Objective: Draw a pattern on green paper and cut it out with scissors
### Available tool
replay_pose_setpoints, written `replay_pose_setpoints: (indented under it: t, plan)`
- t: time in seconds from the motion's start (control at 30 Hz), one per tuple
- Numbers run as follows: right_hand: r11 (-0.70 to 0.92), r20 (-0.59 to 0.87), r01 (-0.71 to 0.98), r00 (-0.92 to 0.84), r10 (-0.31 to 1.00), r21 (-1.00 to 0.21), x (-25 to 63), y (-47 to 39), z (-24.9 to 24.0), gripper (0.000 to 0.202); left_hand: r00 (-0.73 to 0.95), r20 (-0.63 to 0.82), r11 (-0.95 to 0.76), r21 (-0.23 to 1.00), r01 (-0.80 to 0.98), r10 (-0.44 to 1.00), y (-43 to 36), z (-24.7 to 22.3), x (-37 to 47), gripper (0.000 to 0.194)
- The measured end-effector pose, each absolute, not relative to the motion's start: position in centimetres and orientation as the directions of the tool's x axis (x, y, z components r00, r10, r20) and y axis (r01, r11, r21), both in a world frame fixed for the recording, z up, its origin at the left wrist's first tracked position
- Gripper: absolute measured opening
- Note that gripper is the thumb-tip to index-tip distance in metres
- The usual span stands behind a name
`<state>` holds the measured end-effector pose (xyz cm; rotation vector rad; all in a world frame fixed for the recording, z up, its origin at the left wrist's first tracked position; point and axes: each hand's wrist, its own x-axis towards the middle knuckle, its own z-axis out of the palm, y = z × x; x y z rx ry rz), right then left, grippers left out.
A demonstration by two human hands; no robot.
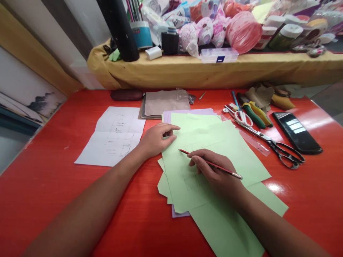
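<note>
My right hand [213, 167] grips a red and black pencil [225, 170], its tip close to the upper sheet of light green paper [203, 134]. Faint pencil lines show on that sheet, some of them under the hand. At the sheet's left edge rests my left hand [160, 138], index finger and thumb stretched out and apart, the other fingers partly curled. More green sheets [227, 228] and lilac sheets [180, 211] lie underneath. Left of my left hand is a creased white sheet [118, 137] with a pencilled drawing and small writing.
On the red table's right side lie large scissors [268, 139], white-handled scissors [242, 117], pliers [257, 114], a clear ruler [254, 142] and a black phone [297, 132]. Grey-brown sheets [166, 103] and a dark case [127, 95] lie behind. Jars [286, 35] crowd a cloth-covered shelf.
</note>
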<state>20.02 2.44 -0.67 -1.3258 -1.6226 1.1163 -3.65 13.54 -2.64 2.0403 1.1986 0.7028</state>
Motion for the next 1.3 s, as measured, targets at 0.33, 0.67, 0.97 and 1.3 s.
replay_pose_setpoints:
  t: [0.33,0.67,0.97,1.3]
  plan:
    - [0.063,0.023,0.283,-0.143,0.990,-0.957,19.92,2.36,-0.73,0.023,0.440,0.113,-0.360,0.766,0.533,0.891,13.56,-2.68,-3.65,0.034]
    - [0.086,0.028,0.330,-0.176,0.984,-0.940,19.90,2.47,-0.66,0.024,0.441,0.113,-0.363,0.761,0.537,0.890,13.56,-2.56,-3.67,0.033]
    - [0.082,0.030,0.342,-0.154,0.988,-0.936,19.93,2.40,-0.41,0.022,0.442,0.104,-0.356,0.765,0.537,0.891,13.51,-2.37,-3.67,0.034]
    - [0.078,0.050,0.276,-0.107,0.993,-0.958,19.74,2.41,-0.44,0.024,0.437,0.118,-0.363,0.764,0.533,0.892,13.55,-2.54,-3.68,0.033]
